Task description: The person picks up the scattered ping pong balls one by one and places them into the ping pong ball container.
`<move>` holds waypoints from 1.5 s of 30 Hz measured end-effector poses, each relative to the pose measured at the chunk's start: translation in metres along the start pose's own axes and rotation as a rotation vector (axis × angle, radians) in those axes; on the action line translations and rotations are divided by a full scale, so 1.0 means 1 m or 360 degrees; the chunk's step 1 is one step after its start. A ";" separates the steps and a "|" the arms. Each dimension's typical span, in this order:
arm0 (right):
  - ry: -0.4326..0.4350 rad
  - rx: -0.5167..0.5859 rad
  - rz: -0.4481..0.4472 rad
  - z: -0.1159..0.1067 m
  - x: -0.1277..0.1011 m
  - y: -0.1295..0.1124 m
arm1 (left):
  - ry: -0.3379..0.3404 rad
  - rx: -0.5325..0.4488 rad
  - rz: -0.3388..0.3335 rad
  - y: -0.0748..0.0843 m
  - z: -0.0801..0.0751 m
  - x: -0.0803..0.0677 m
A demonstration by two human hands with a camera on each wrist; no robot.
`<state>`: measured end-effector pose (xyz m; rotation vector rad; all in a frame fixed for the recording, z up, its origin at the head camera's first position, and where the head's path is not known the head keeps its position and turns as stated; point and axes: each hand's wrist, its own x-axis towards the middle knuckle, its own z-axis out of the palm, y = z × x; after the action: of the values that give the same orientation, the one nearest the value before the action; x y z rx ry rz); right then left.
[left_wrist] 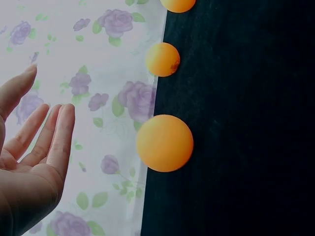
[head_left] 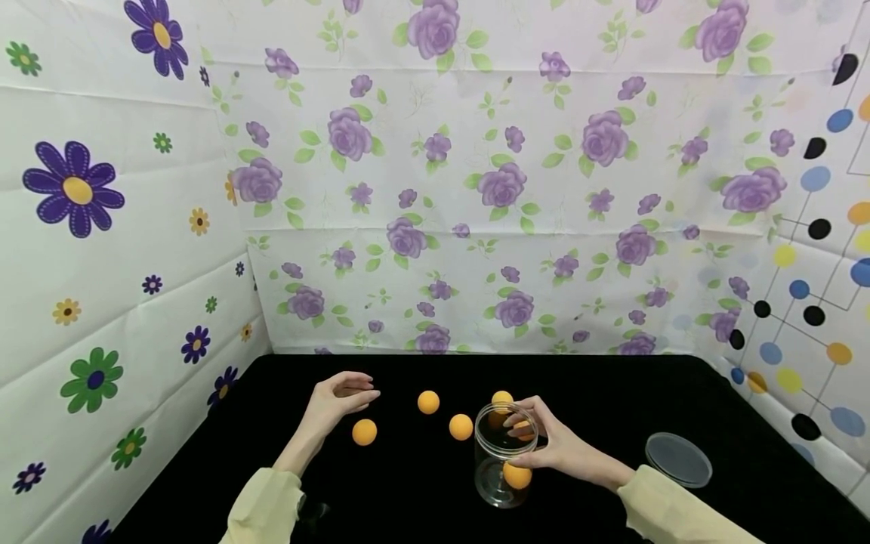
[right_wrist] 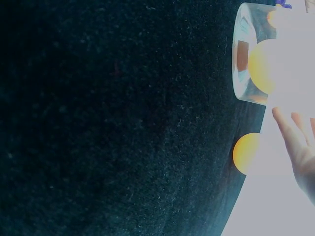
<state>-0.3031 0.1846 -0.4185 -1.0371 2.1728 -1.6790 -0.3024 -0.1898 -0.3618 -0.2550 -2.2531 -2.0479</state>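
My right hand (head_left: 538, 442) reaches over the mouth of a clear plastic jar (head_left: 491, 483) and pinches an orange ball (head_left: 522, 431) just at its rim. A second orange ball (head_left: 517, 476) lies inside the jar. In the right wrist view the jar (right_wrist: 241, 64) and the held ball (right_wrist: 263, 66) are washed out by glare. My left hand (head_left: 355, 389) hovers open and holds nothing, just above a loose orange ball (head_left: 364, 431). The left wrist view shows the open left hand (left_wrist: 44, 123) beside that ball (left_wrist: 164, 143).
More orange balls (head_left: 428, 402) (head_left: 461, 427) (head_left: 502, 398) lie on the black tabletop (head_left: 612, 393) between my hands and behind the jar. The jar's clear lid (head_left: 678, 459) lies flat at the right. Flower-patterned walls (head_left: 435, 189) close in the table's back and sides.
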 end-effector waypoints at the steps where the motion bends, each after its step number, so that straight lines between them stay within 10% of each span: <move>1: 0.0002 -0.0007 0.0000 0.000 0.000 0.000 | 0.0003 0.0003 -0.0001 -0.001 0.000 0.000; 45: 0.0006 0.0004 0.0005 0.001 -0.001 -0.001 | 0.0093 0.0070 -0.0101 -0.062 -0.023 0.009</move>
<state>-0.3020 0.1843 -0.4182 -1.0298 2.1734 -1.6833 -0.3235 -0.2172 -0.4190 -0.1200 -2.2966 -2.0054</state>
